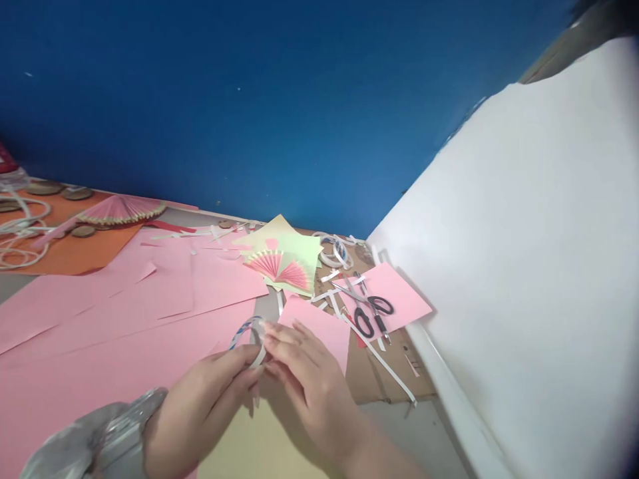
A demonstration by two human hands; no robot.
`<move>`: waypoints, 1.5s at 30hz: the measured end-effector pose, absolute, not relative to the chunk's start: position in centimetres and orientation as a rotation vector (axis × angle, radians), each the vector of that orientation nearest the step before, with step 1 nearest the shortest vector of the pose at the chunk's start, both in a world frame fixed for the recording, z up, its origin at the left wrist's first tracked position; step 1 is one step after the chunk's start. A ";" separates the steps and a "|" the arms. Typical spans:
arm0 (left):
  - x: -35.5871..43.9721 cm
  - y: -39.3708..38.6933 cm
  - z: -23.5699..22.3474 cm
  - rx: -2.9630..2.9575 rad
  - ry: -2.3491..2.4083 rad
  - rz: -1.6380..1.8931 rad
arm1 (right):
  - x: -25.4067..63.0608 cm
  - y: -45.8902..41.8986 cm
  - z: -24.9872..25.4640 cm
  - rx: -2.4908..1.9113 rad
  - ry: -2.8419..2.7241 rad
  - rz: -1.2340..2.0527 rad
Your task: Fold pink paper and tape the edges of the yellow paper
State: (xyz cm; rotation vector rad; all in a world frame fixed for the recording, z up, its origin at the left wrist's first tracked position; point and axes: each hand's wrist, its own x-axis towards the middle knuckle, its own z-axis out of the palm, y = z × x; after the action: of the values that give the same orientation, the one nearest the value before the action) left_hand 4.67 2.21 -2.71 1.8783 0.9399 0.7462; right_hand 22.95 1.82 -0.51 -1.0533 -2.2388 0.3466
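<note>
My left hand (207, 399) and my right hand (304, 372) meet over the table, fingers pinched on a small roll of tape (248, 332) with a white and blue rim. The left fingers hold the ring from below. My right fingertips press at its right edge. A pink paper square (319, 329) lies just beyond my right hand. Large pink paper sheets (124, 313) spread to the left beneath the hands. A grey sleeve covers my left wrist.
Black-handled scissors (372, 309) lie on a pink sheet to the right. Folded pink fans on pale green paper (287, 263) sit behind. More tape rolls (334, 253), an orange sheet (74, 249) with a paper fan, white strips, and a white wall (524, 266) on the right.
</note>
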 end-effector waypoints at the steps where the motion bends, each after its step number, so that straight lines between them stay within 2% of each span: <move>1: 4.6 2.2 -2.9 1.892 0.934 0.737 | 22.9 1.8 -0.6 -1.054 -2.229 0.384; 10: 4.7 2.2 -2.8 2.058 0.940 0.771 | 23.3 1.8 -0.7 -1.053 -2.192 0.630; 19: 5.0 2.3 -2.1 1.999 0.935 0.711 | 23.8 1.9 -1.0 -1.086 -2.147 0.648; 23: 4.9 2.2 -2.0 1.880 0.837 0.789 | 24.4 2.3 -1.2 -1.266 -1.687 0.826; 26: 4.7 1.8 -2.3 1.687 0.730 0.907 | 24.8 3.0 -1.7 -1.076 -1.338 1.039; 31: 4.4 1.6 -2.1 1.601 0.487 0.900 | 24.6 3.2 -1.6 -0.986 -1.405 1.494; 35: 4.5 2.1 -1.3 1.776 0.440 0.939 | 24.2 3.0 -1.1 -0.954 -1.277 1.663; 39: 5.0 2.5 -1.4 1.752 0.524 0.962 | 24.6 3.4 -1.3 -0.833 -1.115 1.716; 45: 4.6 3.1 -2.1 1.361 0.958 0.997 | 25.7 3.3 -1.3 -0.849 -1.110 1.418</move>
State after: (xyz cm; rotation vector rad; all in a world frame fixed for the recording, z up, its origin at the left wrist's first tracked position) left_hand 4.59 3.12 -2.07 1.3614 0.9585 0.9970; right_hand 25.73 3.34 -1.31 -0.8488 -1.1098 1.4182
